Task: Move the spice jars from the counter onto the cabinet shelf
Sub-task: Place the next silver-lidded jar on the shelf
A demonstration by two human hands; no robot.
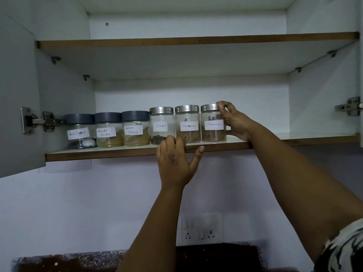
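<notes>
Several labelled glass spice jars stand in a row on the lower cabinet shelf (110,153): black pepper (79,132), coriander powder (108,130) and garam masala (135,128) with grey lids, then cloves (161,124) and two cinnamon jars (187,124) (213,123) with steel lids. My right hand (234,120) grips the rightmost cinnamon jar from its right side, fingers curled at the lid. My left hand (175,163) rests on the shelf's front edge below the cloves jar, fingers over the edge, thumb spread.
The upper shelf (196,40) is bare. The cabinet door (17,95) stands open at the left, with a hinge (348,107) on the right wall. Shelf space lies right of the jars. Below are a wall socket (202,228) and the speckled counter (68,260).
</notes>
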